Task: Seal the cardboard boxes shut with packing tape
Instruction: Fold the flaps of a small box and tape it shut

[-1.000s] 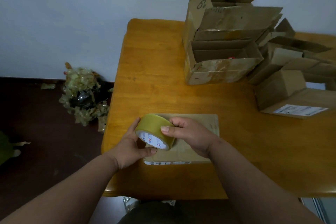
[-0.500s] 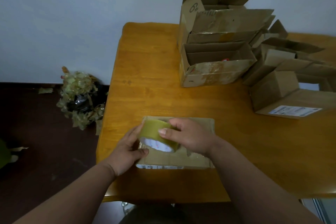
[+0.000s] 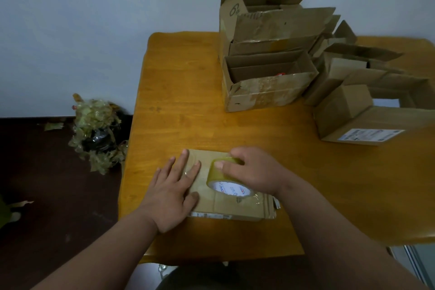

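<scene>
The flat cardboard box [image 3: 226, 198] lay at the surface's [image 3: 188, 92] six o'clock edge. The left hand [image 3: 173, 192] pressed flat and spread on its left end. The right hand [image 3: 254, 172], gripping the tape roll [image 3: 223, 178], sat at three o'clock from it, along the box's long axis.

We can't read the print on the tape roll [image 3: 226, 180] core, too blurred, and the right hand [image 3: 255, 173] hides the roll's 3 o'clock half. The left hand [image 3: 173, 193] covers the flat box [image 3: 231, 205] at its 9 o'clock edge, so any tape strip under the palm is hidden from us. At 3 o'clock the frame edge cuts the labelled box [image 3: 376, 129], label text too small, and the open boxes [image 3: 266, 77] at 12 o'clock hide their contents.
</scene>
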Available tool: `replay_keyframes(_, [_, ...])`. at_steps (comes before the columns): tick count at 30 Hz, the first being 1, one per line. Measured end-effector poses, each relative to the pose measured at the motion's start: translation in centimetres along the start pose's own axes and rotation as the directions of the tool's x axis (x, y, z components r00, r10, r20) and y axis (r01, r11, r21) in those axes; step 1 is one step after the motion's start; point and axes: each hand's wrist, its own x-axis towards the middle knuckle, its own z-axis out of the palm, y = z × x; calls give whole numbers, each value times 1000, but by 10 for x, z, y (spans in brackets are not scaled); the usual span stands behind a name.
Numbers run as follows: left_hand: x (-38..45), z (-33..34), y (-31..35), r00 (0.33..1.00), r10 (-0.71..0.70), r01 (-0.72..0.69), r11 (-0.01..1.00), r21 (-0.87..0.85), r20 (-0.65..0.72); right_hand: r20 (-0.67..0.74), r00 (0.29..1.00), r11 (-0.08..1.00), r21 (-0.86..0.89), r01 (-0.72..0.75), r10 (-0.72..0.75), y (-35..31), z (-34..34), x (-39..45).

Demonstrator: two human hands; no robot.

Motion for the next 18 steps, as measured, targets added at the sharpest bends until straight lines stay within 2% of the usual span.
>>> replay_keyframes(3, [-2, 6, 1, 1000, -9, 9, 999, 48, -11, 91, 988, 935, 322, -148, 125, 14, -11, -12])
replay_keyframes(5, [-3, 5, 1, 1000, -15, 15, 998, 66, -8, 149, 976, 895, 396, -205, 157, 25, -12, -19])
replay_keyframes(8, [-3, 5, 2, 999, -35, 36, 998, 54, -11, 168, 973, 883, 417, -215, 158, 29, -10, -24])
replay_keyframes(10, [-5, 6, 2, 998, -60, 61, 997, 55, -14, 149, 978, 904, 381, -194, 148, 27, -8, -25])
replay_keyframes(14, [-5, 6, 4, 993, -114, 114, 991, 67, -11, 41, 991, 974, 182, -134, 128, 24, -23, -30])
replay_keyframes(18, [-4, 4, 5, 994, -113, 114, 992, 56, -8, -119, 977, 984, 5, -179, 179, 36, -54, -44])
